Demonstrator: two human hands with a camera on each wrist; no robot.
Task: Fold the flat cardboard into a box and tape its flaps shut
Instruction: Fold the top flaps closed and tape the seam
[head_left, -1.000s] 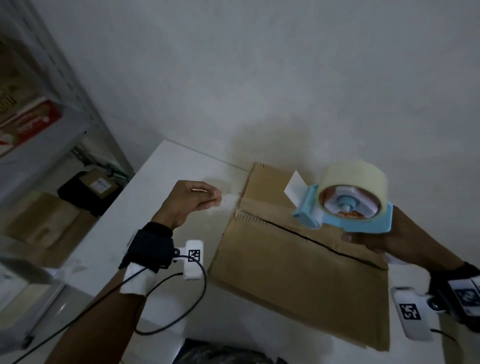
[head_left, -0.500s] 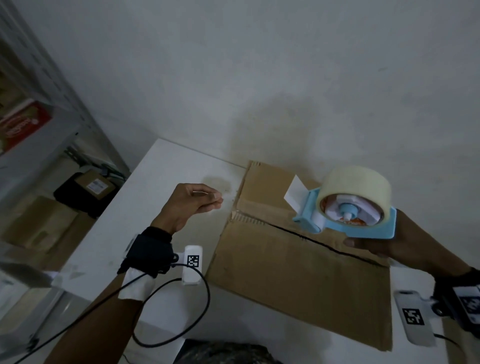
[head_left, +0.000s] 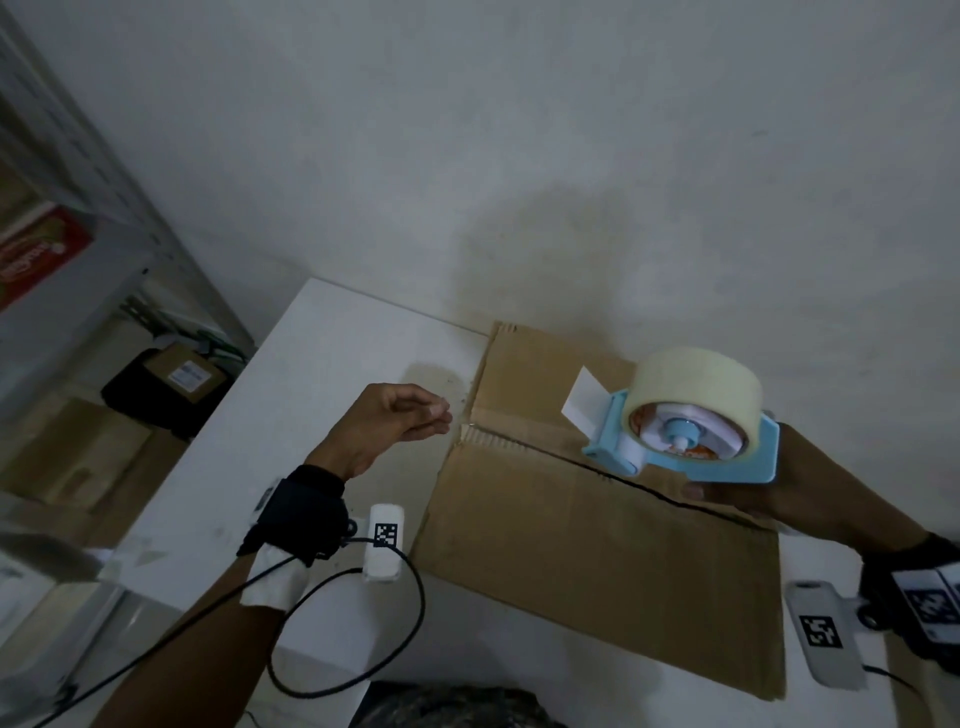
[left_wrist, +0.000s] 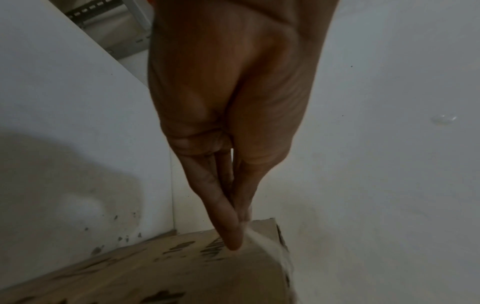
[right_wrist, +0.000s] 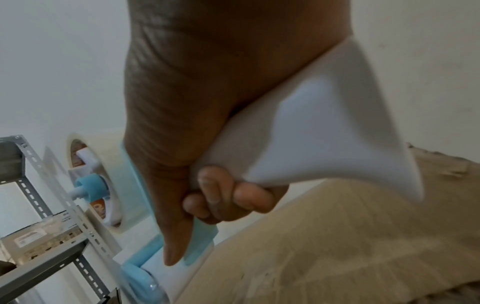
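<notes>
— Where are we now?
— Taping. Our right hand (head_left: 748, 493) grips the tape dispenser (head_left: 691, 441), right of middle, above the box (head_left: 571, 519) on the surface (head_left: 311, 415).
— And our left hand (head_left: 384, 431)?
— It pinches something thin; the tape end, we think. Next we must stick it down.

Dim indoor light, soft shadows, blurred wrist views, wide-angle warping

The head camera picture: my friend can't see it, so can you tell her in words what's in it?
A person's right hand holds a blue tape dispenser with a big roll of clear tape above a cardboard box lying on a white table. The left hand hovers beside the box's left edge, fingertips pinched together. Grey shelves stand on the left.
</notes>
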